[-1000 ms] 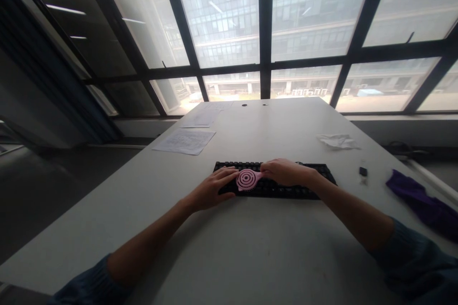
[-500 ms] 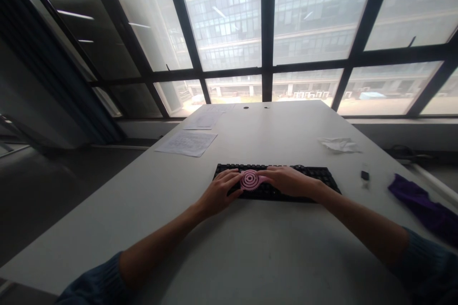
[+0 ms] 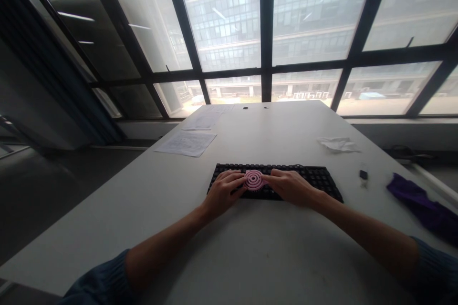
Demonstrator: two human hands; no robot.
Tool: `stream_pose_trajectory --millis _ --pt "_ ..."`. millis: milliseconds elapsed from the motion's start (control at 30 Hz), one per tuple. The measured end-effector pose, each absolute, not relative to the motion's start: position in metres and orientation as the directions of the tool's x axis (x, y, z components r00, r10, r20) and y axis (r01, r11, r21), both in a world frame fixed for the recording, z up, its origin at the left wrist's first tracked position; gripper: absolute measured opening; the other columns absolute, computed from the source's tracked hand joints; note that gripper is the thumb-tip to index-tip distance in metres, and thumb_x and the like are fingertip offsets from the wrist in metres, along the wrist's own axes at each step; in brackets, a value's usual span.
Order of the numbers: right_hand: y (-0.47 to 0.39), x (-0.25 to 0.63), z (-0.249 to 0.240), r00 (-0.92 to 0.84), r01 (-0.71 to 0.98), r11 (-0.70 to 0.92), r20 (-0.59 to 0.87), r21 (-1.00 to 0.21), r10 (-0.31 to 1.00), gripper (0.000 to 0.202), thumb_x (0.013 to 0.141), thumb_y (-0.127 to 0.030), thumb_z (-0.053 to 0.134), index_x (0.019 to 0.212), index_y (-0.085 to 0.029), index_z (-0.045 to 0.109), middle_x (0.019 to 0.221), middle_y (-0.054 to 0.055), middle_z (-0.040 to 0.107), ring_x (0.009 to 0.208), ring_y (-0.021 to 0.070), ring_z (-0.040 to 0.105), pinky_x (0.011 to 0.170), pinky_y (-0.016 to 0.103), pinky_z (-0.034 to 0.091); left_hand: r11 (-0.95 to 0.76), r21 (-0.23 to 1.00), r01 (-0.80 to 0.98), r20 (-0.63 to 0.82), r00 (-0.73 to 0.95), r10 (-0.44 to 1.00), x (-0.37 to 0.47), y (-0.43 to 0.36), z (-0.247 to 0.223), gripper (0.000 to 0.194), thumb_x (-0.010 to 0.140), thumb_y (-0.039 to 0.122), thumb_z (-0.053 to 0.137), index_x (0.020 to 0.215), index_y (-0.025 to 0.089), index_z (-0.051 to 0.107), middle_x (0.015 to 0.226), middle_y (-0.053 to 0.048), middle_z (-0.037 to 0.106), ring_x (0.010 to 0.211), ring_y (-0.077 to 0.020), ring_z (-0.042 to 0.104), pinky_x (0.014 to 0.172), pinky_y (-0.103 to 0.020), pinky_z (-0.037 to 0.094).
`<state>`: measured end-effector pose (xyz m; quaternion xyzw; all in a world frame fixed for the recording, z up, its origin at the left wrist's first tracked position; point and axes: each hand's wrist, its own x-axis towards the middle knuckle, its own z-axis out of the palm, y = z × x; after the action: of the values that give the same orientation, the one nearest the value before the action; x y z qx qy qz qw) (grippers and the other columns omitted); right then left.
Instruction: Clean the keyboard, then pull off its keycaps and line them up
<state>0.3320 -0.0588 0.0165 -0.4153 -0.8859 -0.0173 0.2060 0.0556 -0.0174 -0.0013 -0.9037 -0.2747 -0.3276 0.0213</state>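
A black keyboard (image 3: 318, 177) lies across the white table, under both hands. Above its keys is a pink round brush (image 3: 254, 180) with concentric rings on its face and what look like short bristles along its lower edge. My right hand (image 3: 290, 186) pinches the brush's short handle from the right, fingers curled. From the other side, my left hand (image 3: 225, 190) has its fingertips closed on the brush's left edge, over the keyboard's left part. Both hands cover many of the keys.
Printed sheets (image 3: 188, 144) lie on the table (image 3: 265, 143) at the far left. To the right are a crumpled white tissue (image 3: 339, 144), a small dark object (image 3: 363, 175) and a purple cloth (image 3: 422, 205) near the edge. Tall windows (image 3: 229, 14) stand beyond.
The pink brush has shifted slightly to the right over the keys, my left hand moving with it. My right hand's fingers are more curled at the handle.
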Motion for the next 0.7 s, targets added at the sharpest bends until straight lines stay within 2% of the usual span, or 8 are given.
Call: stream_pose_trajectory --millis 200,367,500,700 --pt "-0.058 0.327 0.005 -0.455 0.813 0.563 0.443 -0.147 0.773 0.032 0.103 -0.029 0.043 0.129 -0.028 0.062 0.083 0.002 0.058 0.061 0.0098 0.048 0.055 0.023 0.025 -0.846 0.141 0.515 0.639 0.605 0.475 0.057 -0.011 -0.007 0.027 0.093 0.029 0.064 0.119 0.025 0.07 0.116 -0.006 0.073 0.111 -0.0235 0.065 0.099 -0.046 0.051" --pt "-0.058 0.332 0.006 -0.509 0.757 0.63 0.45 -0.172 0.734 0.031 0.101 -0.03 0.048 0.125 -0.028 0.066 0.082 0.002 0.06 0.063 0.0102 0.051 0.057 0.023 0.028 -0.872 0.149 0.467 0.646 0.621 0.443 0.057 -0.012 -0.007 0.024 0.092 0.028 0.066 0.114 0.025 0.072 0.111 -0.005 0.074 0.107 -0.022 0.066 0.096 -0.043 0.052" --pt "-0.058 0.332 0.005 -0.471 0.781 0.598 0.462 -0.178 0.752 0.03 0.1 -0.031 0.049 0.126 -0.028 0.065 0.086 0.003 0.063 0.066 0.0113 0.055 0.059 0.023 0.031 -0.868 0.155 0.472 0.647 0.616 0.45 0.057 -0.011 -0.007 0.022 0.091 0.029 0.066 0.113 0.025 0.072 0.111 -0.005 0.074 0.105 -0.0223 0.066 0.096 -0.044 0.051" --pt "-0.056 0.326 -0.001 -0.387 0.835 0.516 0.463 -0.191 0.797 0.03 0.103 -0.032 0.044 0.125 -0.026 0.064 0.092 0.004 0.064 0.074 0.0135 0.06 0.063 0.023 0.037 -0.838 0.164 0.521 0.575 0.64 0.51 0.058 -0.011 -0.006 0.038 0.093 0.029 0.062 0.13 0.025 0.062 0.122 -0.008 0.07 0.116 -0.0252 0.062 0.103 -0.048 0.047"
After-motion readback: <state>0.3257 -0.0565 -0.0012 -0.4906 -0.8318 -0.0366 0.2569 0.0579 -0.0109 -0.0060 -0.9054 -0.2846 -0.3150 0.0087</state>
